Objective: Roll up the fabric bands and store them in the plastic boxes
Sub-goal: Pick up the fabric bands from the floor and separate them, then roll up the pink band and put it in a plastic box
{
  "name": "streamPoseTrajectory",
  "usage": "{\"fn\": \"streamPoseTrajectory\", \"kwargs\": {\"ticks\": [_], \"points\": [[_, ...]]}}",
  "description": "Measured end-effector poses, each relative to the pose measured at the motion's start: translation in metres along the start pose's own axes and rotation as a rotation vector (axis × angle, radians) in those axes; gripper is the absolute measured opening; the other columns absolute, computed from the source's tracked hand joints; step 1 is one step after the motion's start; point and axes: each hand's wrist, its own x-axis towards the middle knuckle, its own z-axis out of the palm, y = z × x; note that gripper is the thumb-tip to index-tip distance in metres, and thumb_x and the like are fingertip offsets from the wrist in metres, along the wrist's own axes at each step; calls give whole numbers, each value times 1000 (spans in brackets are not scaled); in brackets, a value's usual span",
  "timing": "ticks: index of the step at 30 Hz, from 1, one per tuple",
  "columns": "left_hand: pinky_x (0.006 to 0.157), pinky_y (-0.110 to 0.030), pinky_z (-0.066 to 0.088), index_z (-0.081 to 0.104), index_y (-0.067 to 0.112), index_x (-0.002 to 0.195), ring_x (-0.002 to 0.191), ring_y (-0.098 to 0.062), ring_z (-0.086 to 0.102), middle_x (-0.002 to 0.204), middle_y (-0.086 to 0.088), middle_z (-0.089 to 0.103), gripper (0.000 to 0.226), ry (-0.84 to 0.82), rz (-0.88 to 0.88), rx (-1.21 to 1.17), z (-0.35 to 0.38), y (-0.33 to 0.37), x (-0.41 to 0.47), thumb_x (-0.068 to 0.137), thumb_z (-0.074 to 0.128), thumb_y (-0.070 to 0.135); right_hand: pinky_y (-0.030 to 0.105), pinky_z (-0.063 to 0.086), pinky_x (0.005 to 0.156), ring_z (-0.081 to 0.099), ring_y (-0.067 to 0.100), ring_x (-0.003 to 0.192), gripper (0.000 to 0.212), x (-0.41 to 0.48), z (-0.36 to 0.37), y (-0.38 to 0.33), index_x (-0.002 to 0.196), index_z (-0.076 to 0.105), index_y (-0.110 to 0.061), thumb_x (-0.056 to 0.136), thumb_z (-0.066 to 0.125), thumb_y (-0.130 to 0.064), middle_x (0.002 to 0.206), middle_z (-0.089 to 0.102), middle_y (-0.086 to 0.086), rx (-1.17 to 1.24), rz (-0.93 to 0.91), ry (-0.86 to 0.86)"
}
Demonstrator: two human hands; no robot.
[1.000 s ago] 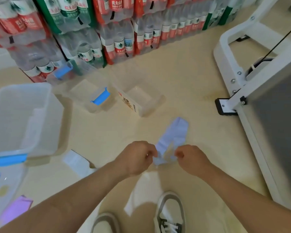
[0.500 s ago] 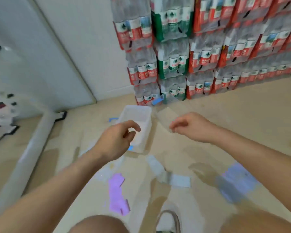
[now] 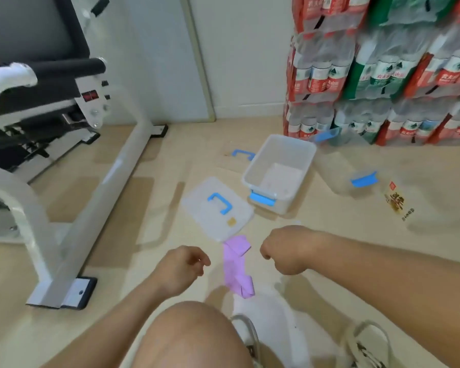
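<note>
The left hand [image 3: 182, 266] is curled loosely, with nothing in it that I can see. The right hand [image 3: 284, 248] is curled into a loose fist, and I see nothing in it either. Both hang above the floor [image 3: 329, 216], 1 on each side of the purple fabric band [image 3: 237, 264].

The purple band lies flat on the floor between the 2 hands. It is not rolled yet. It is bent and folded over at both ends. Its far end is just beside the clear lid [image 3: 218, 208] with the blue handle. A pale band [image 3: 271, 314] lies on the floor near the shoe [image 3: 367, 346], close to the purple one.

Past the lid stands an open plastic box [image 3: 279, 173] with a blue latch. It looks empty, but I cannot tell for sure. Another clear box [image 3: 340, 176] sits to its right.

What could go wrong? The folded ends could make a lumpy, crooked roll. A loose roll could spring open in the box. The pale band is close, so a hand could catch it too. The lid is near, and a reach for the box could bump it.
</note>
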Motion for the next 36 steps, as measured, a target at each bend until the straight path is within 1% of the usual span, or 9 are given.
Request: {"fn": "streamPoseTrajectory", "kwargs": {"ticks": [6, 10, 13, 15, 18, 22, 25, 32, 36], "points": [[79, -20, 44, 58, 25, 120, 88, -12, 60, 108, 7, 62, 30, -52, -54, 2, 98, -48, 63, 90, 53, 23, 26, 45, 89, 56, 21, 115, 49, 82, 90, 6, 135, 46, -26, 88, 45, -13, 134, 52, 3, 694, 169, -75], [93, -26, 42, 32, 26, 144, 117, -26, 52, 141, 1, 38, 70, -130, 82, 74, 155, -65, 114, 80, 61, 25, 10, 44, 68, 60, 12, 96, 57, 115, 134, 10, 143, 35, -20, 89, 47, -4, 125, 57, 3, 946, 196, -121], [78, -38, 51, 16, 40, 145, 111, -27, 41, 140, 6, 20, 81, -195, 110, 283, 187, -63, 133, 77, 61, 31, 17, 39, 78, 50, 13, 100, 63, 134, 153, 6, 149, 24, -23, 92, 47, -7, 138, 49, 8, 1007, 197, -152], [69, -35, 51, 41, 38, 128, 103, -23, 42, 126, 7, 33, 51, -152, 89, 306, 199, -57, 138, 81, 52, 22, 23, 44, 84, 51, 15, 104, 66, 143, 161, 5, 149, 23, -25, 91, 49, -8, 139, 48, 7, 1072, 226, -148], [64, -22, 48, 65, 32, 83, 77, -13, 58, 86, 16, 64, 26, -70, -144, -199, 195, -50, 143, 83, 46, 13, 23, 47, 71, 53, 15, 101, 72, 146, 161, 8, 148, 25, -29, 87, 58, -10, 137, 47, 3, 1374, 296, -168], [66, -28, 54, 67, 6, 95, 68, -22, 68, 85, -14, 74, 13, 5, -329, -1047, 139, -22, 136, 93, 54, 6, 35, 46, 93, 49, 10, 122, 75, 134, 126, 13, 138, 34, -43, 76, 75, -32, 130, 55, -14, 1864, 211, -228], [67, -31, 56, 61, 4, 106, 79, -29, 71, 92, -19, 74, 17, -20, -183, -1242, 80, 10, 115, 95, 48, 4, 31, 43, 81, 58, 9, 100, 48, 116, 69, 9, 126, 53, -35, 82, 72, -28, 109, 65, -10, 1625, -76, -102], [54, -23, 48, 63, 12, 95, 72, -14, 66, 89, -6, 73, 17, 188, 164, -1174, -58, 96, 39, 91, 47, 8, 30, 38, 55, 56, 22, 65, 27, 5, -89, 18, 104, 63, -23, 79, 73, -27, 83, 71, 19, 1272, -107, 271], [73, -29, 43, 63, 17, 84, 79, -13, 58, 82, 1, 64, 14, 230, 301, -1228, -120, 139, -18, 83, 52, 9, 19, 36, 46, 47, 13, 56, 20, -93, -136, 15, 100, 63, -27, 85, 66, -14, 69, 59, 3, 1088, -147, 418]]}}
